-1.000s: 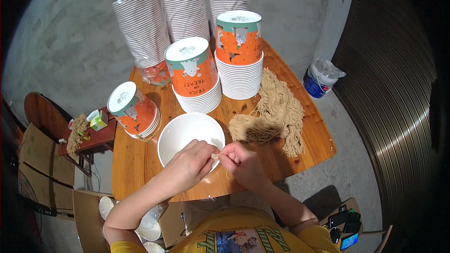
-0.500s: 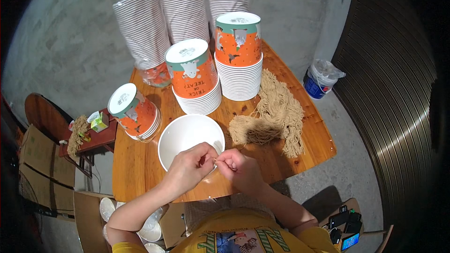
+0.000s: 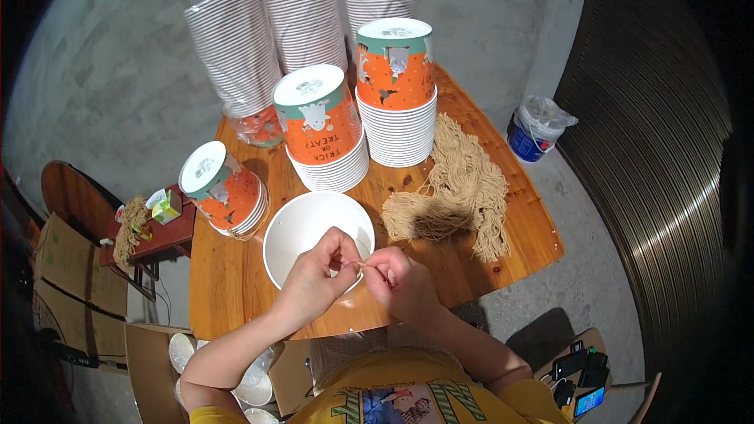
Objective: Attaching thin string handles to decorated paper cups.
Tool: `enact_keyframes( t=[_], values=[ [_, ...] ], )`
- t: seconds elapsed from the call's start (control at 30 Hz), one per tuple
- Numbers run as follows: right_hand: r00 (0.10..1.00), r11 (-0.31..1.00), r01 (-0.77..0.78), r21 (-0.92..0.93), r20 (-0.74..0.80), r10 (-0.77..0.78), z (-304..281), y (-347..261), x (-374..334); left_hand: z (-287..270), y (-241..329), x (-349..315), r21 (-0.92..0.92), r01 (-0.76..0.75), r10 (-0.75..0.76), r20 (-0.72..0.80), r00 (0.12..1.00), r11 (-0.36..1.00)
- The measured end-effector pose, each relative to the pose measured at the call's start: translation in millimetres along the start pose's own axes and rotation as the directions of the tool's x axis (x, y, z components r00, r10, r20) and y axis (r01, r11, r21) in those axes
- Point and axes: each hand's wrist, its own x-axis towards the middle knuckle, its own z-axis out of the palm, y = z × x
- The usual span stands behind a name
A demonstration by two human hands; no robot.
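Note:
My left hand (image 3: 320,271) and my right hand (image 3: 404,283) meet over the near right rim of a white paper bucket (image 3: 297,224) whose opening faces up. Both pinch a short bit of tan cord (image 3: 361,264) between thumb and fingertips. Most of the cord is hidden by my fingers, so I cannot tell whether it passes through the rim. To the right of the bucket lies a loose bundle of tan cords (image 3: 479,184), its near end shaded dark.
Behind stand upside-down stacks of orange buckets, a middle one (image 3: 323,129) and a taller one (image 3: 397,78). A smaller stack (image 3: 224,192) is at left. Plastic-wrapped stacks (image 3: 236,55) rise at the back of the wooden table (image 3: 526,243). An opened carton (image 3: 149,361) sits below left.
My fingers have shifted slightly while still pinching the cord at the bucket's rim. The view has moved a little; the stacks and the bundle lie as before.

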Motion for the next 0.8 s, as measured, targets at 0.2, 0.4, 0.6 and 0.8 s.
enact_keyframes(
  t=[0.2,0.4,0.6,0.8],
  values=[
    [0.992,0.982,-0.123,0.140,-0.023,0.127,-1,-1,5,2,4,2,-0.029,-0.011,0.012,0.020,1.000,1.000],
    [0.990,0.986,0.122,-0.116,-0.051,-0.128,-12,-2,10,0,3,2,-0.086,0.031,-0.027,0.039,0.999,0.996],
    [0.960,0.940,0.279,-0.196,0.035,-0.278,-27,-4,18,-1,0,4,-0.108,0.045,-0.041,0.042,0.998,0.993],
    [0.929,0.895,0.368,-0.252,0.130,-0.346,-32,-8,24,-1,2,4,-0.134,0.055,-0.049,0.043,0.998,0.990]
  ],
)
